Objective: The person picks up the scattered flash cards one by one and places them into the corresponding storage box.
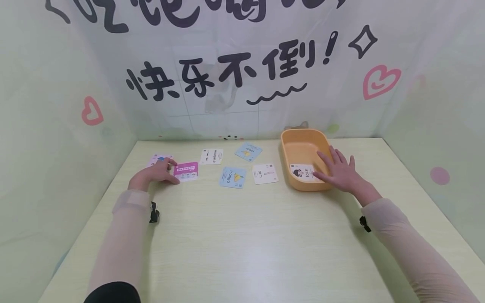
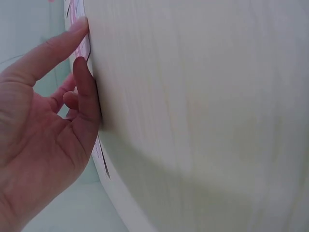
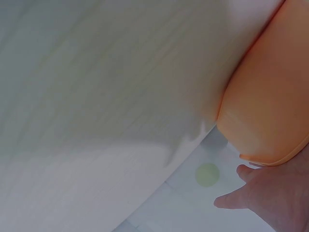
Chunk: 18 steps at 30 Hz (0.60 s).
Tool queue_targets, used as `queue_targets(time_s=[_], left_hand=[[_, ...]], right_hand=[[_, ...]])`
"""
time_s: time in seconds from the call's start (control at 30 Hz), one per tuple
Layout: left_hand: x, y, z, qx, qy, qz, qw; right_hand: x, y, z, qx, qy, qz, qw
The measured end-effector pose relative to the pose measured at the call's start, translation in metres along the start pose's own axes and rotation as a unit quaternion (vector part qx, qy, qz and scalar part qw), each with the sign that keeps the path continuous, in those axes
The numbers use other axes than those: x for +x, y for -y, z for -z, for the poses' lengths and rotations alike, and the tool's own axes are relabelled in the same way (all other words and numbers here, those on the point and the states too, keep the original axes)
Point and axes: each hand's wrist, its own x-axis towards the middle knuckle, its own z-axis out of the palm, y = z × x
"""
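Note:
At the left back of the table, my left hand (image 1: 159, 171) holds a magenta-and-white card (image 1: 186, 170) at its left end, thumb and finger on opposite edges. In the left wrist view, the curled fingers of that left hand (image 2: 53, 116) lie low against the tabletop. Partly behind the hand is a purple-edged card (image 1: 158, 158). My right hand (image 1: 342, 172) rests over the right rim of an orange tray (image 1: 303, 148), fingers spread. Its thumb reaches inside, over a white "face" card (image 1: 303, 171) lying in the tray. The right wrist view shows the tray's outer wall (image 3: 265, 106).
Between the hands lie an "eyebrow" card (image 1: 211, 156), a blue "pear" card (image 1: 248, 152), a blue "mango" card (image 1: 233, 177) and an "arm" card (image 1: 265, 174). A printed cloth (image 1: 235, 122) hangs behind the table's back edge. Bare tabletop (image 1: 250, 235) stretches in front.

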Motion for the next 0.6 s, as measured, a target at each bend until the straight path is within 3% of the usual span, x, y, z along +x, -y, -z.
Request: queue_targets(time_s=[0.2,0.6], left_hand=[[-0.002,-0.005,-0.003,-0.033,-0.017,0.010,0.9993],[-0.004,0.014,-0.006,-0.135,-0.034,-0.015,0.9901]], right_hand=[[0.000,0.001,0.000,-0.003,0.001,-0.001,1.000],[0.000,0.000,0.001,-0.004,0.007,-0.004,1.000]])
